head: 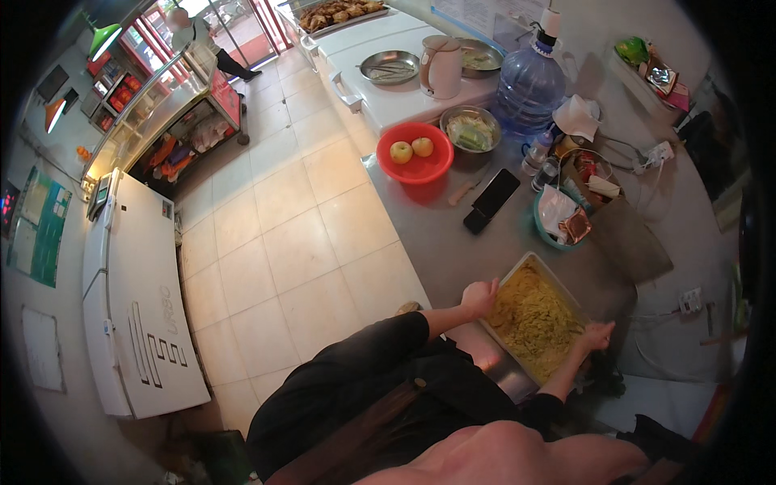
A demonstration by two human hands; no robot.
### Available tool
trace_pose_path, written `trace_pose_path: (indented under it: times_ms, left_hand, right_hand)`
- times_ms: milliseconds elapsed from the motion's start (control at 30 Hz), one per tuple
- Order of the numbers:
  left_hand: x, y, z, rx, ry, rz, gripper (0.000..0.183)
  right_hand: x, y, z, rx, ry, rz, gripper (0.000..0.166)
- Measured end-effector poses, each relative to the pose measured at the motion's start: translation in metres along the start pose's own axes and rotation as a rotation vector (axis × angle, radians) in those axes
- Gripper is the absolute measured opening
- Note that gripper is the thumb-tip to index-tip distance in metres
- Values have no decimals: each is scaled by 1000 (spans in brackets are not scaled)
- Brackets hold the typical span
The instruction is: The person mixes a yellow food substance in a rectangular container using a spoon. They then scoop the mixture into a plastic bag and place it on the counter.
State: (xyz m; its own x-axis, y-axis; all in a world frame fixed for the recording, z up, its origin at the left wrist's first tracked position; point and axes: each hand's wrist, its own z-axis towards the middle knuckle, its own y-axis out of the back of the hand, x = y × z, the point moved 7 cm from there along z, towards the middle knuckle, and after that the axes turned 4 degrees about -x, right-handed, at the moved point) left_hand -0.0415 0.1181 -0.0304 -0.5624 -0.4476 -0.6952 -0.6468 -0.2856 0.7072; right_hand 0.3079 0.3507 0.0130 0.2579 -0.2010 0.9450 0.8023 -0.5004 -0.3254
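A rectangular pale tray (526,259) holding a yellow-green, crumbly food mixture (536,315) lies on the metal table in front of me. My left hand (480,298) is closed at the tray's left edge, its fingers by the rim. At the right side of the tray is my right hand (598,336), with curled fingers; a thin utensil seems to reach from it into the mixture, though what it grips is too small to tell. Beyond the tray, a black phone (497,193) rests on the table.
A red plastic basin (415,176) with two apples stands near the table's far left corner, beside a metal bowl (471,128) of vegetables. A teal bowl (561,242), a cardboard box and a large water bottle (529,91) line the wall. A person (200,42) is by the distant doorway.
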Motion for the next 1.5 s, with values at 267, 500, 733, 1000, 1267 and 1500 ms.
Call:
trace_pose_path:
  times_ms: [267,500,733,1000,1267,1500]
  left_hand:
    - [11,-7,-1,-89,69,-63,34]
    - [-5,17,-7,-128,20,-3,31]
    - [11,1,2,-138,142,-43,51]
    - [12,16,-9,-223,174,-149,60]
    - [20,2,-2,-137,130,-48,60]
    - [-3,18,10,-154,123,-116,58]
  right_hand:
    - [32,106,-31,-169,-73,197,50]
    - [-13,30,-33,-156,463,-542,40]
    - [-60,-86,-160,282,-199,-98,42]
    - [86,-104,-245,434,-152,249,48]
    - [-8,-65,-244,440,-173,92,42]
    - [66,-4,-117,189,-14,179,45]
